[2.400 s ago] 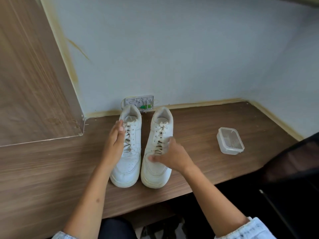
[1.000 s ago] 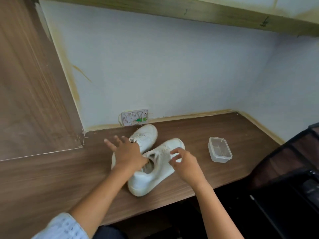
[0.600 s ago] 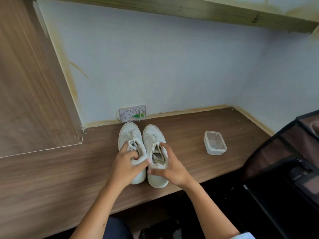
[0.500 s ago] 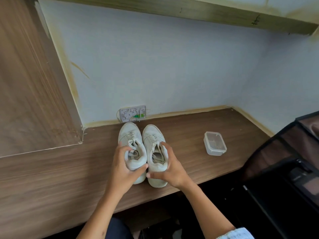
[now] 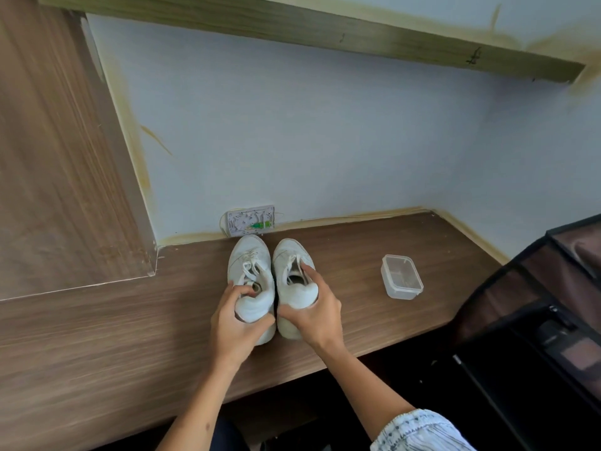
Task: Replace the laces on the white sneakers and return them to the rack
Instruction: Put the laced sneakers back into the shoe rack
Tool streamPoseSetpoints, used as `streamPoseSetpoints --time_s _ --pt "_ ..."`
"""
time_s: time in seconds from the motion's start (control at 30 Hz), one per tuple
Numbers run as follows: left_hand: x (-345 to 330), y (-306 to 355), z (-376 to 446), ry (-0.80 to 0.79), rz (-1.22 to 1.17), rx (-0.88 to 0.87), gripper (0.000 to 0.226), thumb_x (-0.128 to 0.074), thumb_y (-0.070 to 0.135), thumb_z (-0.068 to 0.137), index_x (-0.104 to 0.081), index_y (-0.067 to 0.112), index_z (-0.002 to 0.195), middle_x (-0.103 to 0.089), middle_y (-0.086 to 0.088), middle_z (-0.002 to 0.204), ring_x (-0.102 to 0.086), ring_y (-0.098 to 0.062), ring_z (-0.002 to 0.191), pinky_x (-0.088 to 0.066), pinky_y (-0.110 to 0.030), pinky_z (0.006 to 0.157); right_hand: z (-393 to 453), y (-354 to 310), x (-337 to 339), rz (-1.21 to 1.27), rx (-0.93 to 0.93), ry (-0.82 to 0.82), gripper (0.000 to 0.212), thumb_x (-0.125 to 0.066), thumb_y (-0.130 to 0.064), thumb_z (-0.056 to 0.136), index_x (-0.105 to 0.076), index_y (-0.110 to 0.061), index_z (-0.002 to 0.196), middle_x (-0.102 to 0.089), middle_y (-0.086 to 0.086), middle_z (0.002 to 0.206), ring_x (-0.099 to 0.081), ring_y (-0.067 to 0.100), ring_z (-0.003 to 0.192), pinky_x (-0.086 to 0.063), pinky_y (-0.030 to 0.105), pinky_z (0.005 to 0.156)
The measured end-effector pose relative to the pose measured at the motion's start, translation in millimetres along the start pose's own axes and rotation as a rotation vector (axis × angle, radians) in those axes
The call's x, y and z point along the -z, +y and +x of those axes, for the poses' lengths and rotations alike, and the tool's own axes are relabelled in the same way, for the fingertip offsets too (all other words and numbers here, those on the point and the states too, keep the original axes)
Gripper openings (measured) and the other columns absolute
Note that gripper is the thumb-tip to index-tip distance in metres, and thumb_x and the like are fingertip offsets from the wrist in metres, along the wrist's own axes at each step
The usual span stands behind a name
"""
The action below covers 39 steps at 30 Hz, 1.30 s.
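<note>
My left hand (image 5: 235, 327) grips the heel of the left white sneaker (image 5: 250, 271), fingers hooked into its opening, and my right hand (image 5: 313, 315) grips the heel of the right white sneaker (image 5: 292, 271) the same way. Both shoes stand laced and touching side by side on the wooden desk (image 5: 97, 336), toes toward the wall. A clear lidded plastic box (image 5: 401, 276) sits to their right, and a wall socket (image 5: 250, 220) is just behind the toes.

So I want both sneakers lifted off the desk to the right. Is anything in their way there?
Yes: the clear plastic container sits on the desk right of the right sneaker. The left hand and right hand already grip both heels.
</note>
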State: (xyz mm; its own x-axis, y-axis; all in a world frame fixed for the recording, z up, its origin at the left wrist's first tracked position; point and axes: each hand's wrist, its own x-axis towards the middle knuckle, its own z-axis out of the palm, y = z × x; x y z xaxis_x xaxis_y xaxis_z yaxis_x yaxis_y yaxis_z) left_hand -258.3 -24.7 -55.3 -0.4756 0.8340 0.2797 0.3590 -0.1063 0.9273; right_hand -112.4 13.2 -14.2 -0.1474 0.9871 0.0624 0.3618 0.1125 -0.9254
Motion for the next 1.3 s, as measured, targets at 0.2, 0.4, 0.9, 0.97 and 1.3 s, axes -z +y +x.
streamPoseSetpoints --time_s 0.2,0.4,0.9,0.97,1.3 --pt "-8.3 37.5 -22.3 -0.175 -0.158 -0.139 0.051 -0.079 0.036 0.054 -0.065 0.028 0.102 -0.065 0.012 0.116 -0.055 -0.005 0.119 -0.041 -0.011 0.093 -54.2 -9.8 35.2 -0.020 0.100 0.205 0.088 -0.083 -0.042 0.059 -0.045 -0.043 0.138 -0.047 -0.016 0.142 -0.039 0.004 0.137 -0.043 0.032 0.108" --pt "-43.8 77.5 -55.4 -0.463 -0.137 -0.311 0.062 -0.085 0.030 0.049 -0.066 0.039 0.107 -0.055 0.005 0.137 -0.037 0.000 0.137 -0.035 -0.008 0.099 -133.4 7.7 79.3 0.060 0.081 0.574 0.081 -0.088 -0.023 0.062 -0.053 -0.041 0.133 -0.051 -0.023 0.137 -0.051 -0.005 0.123 -0.045 0.013 0.095" --pt "-157.4 114.3 -146.2 -1.040 0.016 -0.340 0.080 -0.087 0.036 0.055 -0.046 0.074 0.113 -0.034 0.007 0.154 -0.021 0.015 0.137 -0.033 -0.018 0.108 -232.7 93.3 152.8 0.168 -0.141 0.933 0.083 -0.088 -0.011 0.066 -0.052 -0.044 0.133 -0.053 -0.020 0.137 -0.053 -0.008 0.117 -0.046 0.003 0.077" --pt "-182.1 111.7 -151.9 -1.068 -0.015 -0.327 0.081 -0.087 0.033 0.055 -0.047 0.074 0.111 -0.035 0.008 0.153 -0.022 0.015 0.137 -0.033 -0.018 0.108 -229.9 112.1 164.8 0.144 -0.174 0.984 0.086 -0.090 -0.019 0.063 -0.050 -0.048 0.133 -0.050 -0.019 0.140 -0.051 -0.007 0.121 -0.048 0.008 0.084" --pt "-333.1 89.8 -139.7 -1.193 -0.108 -0.380 0.076 -0.090 0.031 0.056 -0.059 0.049 0.123 -0.052 0.021 0.136 -0.038 0.009 0.132 -0.037 -0.025 0.110 -163.4 195.8 240.5 -0.064 -0.262 1.212 0.086 -0.083 -0.044 0.057 -0.049 -0.040 0.136 -0.055 -0.011 0.137 -0.056 0.004 0.120 -0.051 0.030 0.097"
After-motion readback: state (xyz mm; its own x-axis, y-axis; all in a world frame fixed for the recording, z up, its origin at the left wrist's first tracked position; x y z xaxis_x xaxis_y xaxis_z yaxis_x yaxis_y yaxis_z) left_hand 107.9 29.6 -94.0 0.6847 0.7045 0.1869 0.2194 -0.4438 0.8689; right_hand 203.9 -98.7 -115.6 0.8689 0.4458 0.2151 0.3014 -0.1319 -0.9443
